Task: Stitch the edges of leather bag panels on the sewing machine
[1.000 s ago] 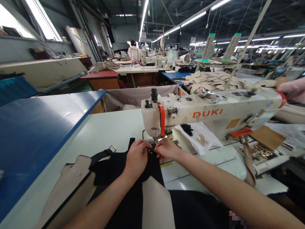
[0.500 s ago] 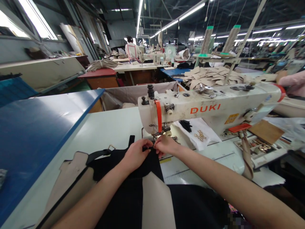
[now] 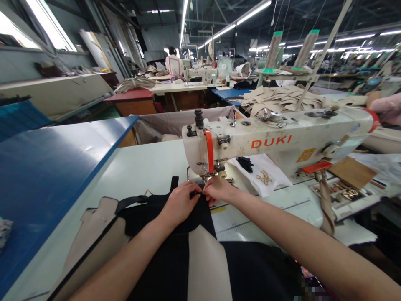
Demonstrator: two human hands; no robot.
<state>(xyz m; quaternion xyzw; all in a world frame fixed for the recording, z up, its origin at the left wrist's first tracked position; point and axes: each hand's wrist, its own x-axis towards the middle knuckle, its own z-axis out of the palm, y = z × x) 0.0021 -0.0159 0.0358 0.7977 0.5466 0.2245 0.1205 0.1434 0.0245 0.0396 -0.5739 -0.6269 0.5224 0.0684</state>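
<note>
Left hand (image 3: 181, 202) and right hand (image 3: 216, 190) pinch flat black fabric (image 3: 200, 215), grips nearly closed. A white metal sewing machine (image 3: 238, 140) stands far right.

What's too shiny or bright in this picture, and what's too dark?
Head view: whitish glare on the blue table; head view: the window and ceiling light glow almost pure white; head view: the black fabric is so dark that little detail shows.

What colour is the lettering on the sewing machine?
Orange-red; the DUKI lettering shows best in the head view.
</note>
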